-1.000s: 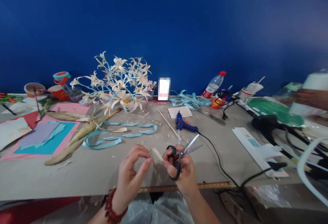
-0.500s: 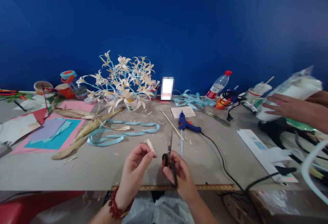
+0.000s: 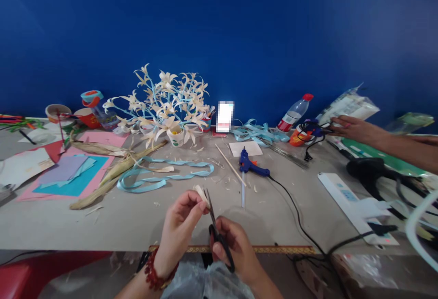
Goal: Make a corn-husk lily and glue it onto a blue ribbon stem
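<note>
My left hand, with a red bead bracelet at the wrist, pinches a small pale strip of corn husk between thumb and fingers. Black-handled scissors are in my right hand, my fingers in and around the handles. Their blades point up and reach the husk strip beside my left fingertips; whether they touch it I cannot tell. Beyond my hands lie a looped light blue ribbon, dried corn husks and a blue glue gun. A cup holds pale husk flowers on blue stems.
Coloured paper lies at left. A wooden stick is beside the glue gun. At right are a power strip with cables and a bottle. Another person's hand reaches in near a plastic bag.
My right hand has tilted the scissors left, bringing the blades up to the husk strip. At right, the other person's hand has moved left, and the plastic bag now leans against the wall further back.
</note>
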